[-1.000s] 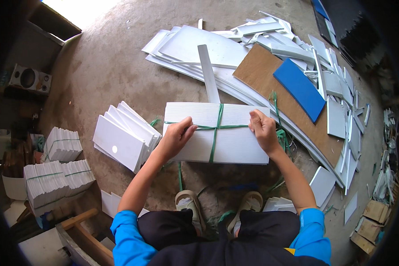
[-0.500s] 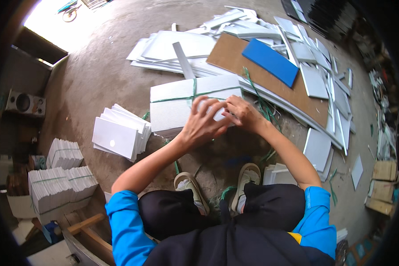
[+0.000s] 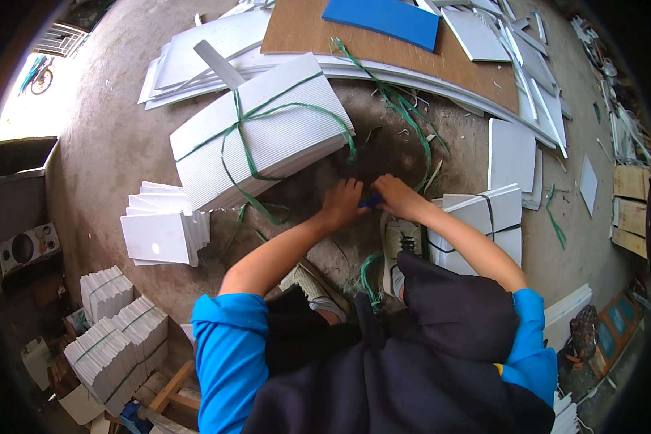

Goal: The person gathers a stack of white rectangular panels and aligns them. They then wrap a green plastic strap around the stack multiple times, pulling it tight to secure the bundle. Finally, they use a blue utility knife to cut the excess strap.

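My left hand [image 3: 342, 205] and my right hand [image 3: 403, 197] meet low above the floor in front of my shoes. Between their fingers is a small dark blue object [image 3: 371, 202], mostly hidden; its kind I cannot make out. The fingers of both hands are curled round its ends. Just beyond them, to the left, lies a bundle of white ridged panels [image 3: 267, 116]. Green twine [image 3: 240, 119] crosses its top and is tied in the middle, with loose ends trailing over the side.
Left of the bundle leans a stack of white boards [image 3: 155, 235]. More tied stacks [image 3: 112, 354] stand lower left. A strapped white stack [image 3: 484, 224] sits by my right shoe [image 3: 400, 239]. Farther off are a brown board [image 3: 304, 29], a blue panel [image 3: 383, 22] and loose twine [image 3: 412, 116].
Both hands have left the twine on the bundle and come down nearer my feet, where the blue object is now between them. The bundle appears turned, its twine ends hanging loose. The view has shifted.
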Tool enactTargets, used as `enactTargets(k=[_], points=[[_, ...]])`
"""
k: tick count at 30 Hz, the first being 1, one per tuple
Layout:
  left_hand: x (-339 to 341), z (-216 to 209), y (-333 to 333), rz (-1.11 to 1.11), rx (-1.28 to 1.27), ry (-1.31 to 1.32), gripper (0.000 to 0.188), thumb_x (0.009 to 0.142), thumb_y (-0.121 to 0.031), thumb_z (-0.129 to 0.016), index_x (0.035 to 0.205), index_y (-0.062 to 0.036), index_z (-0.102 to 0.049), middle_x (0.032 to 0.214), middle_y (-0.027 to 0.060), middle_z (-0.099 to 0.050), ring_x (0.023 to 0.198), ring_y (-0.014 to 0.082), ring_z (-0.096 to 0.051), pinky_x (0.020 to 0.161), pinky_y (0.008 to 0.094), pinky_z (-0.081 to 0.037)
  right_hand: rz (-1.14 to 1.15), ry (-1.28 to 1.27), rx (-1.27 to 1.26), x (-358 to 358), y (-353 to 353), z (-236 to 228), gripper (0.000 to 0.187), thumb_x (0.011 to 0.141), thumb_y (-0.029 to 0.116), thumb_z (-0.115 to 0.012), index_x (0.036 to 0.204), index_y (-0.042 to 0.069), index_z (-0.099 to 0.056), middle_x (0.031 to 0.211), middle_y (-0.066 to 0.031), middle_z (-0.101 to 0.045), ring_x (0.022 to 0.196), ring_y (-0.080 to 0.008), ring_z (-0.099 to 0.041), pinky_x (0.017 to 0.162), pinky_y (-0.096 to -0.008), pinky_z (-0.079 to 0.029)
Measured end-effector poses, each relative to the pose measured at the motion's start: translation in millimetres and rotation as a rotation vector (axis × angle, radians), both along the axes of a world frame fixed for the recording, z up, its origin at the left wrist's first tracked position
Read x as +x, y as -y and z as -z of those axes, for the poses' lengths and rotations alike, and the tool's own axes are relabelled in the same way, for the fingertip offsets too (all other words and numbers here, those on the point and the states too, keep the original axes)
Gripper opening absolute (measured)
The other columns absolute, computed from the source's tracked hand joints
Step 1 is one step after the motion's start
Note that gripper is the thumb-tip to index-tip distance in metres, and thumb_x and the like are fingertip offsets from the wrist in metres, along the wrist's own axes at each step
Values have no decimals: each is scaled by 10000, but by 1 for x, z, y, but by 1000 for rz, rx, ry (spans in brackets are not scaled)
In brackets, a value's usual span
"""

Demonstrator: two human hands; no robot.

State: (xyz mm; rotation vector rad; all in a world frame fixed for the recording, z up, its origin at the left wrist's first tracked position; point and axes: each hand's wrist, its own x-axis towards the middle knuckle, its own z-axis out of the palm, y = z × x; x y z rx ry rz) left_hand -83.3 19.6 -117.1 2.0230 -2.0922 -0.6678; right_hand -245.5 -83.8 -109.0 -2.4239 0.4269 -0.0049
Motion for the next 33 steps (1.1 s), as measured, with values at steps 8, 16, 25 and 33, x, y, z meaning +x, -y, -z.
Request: enactTargets(k=[8,16,25,33], points=[[-18,26,6,-121,18,-2,430,625,-296,-731,927,-47,-552,943,91,-530,918,273,-540,728,398,-477,-140,-82,-295,9,-4,26,498,613,143,-713,1023,36,-452,1036,-115,-454,1011,-285,-441,818,-366,-374],[0,-37,23,-110,-99,-106,321,723,-270,-666,933,-54,-556,924,99,-540,880,288,-558,727,400,-476,-62,-281,-38,17,38,-49,310,701,79,-613,985,39,-497,839,-187,-607,822,-372,-583,691,-456,-456],[100,-199,-14,-182,-375,-309,140,807,-167,-607,854,-36,-589,807,92,-593,702,234,-589,624,322,-485,544,-47,293,-36,137,-189,245,852,67,-507,1089,9,-492,759,-92,-607,601,-146,-608,617,-284,-477],[160,-178,-41,-767,-438,236,359,825,-359,-599,841,-4,-548,751,114,-561,708,258,-552,655,373,-444,529,476,1062,89,93,-154,288,893,296,-543,913,8,-537,639,21,-491,602,-116,-552,648,-259,-465]])
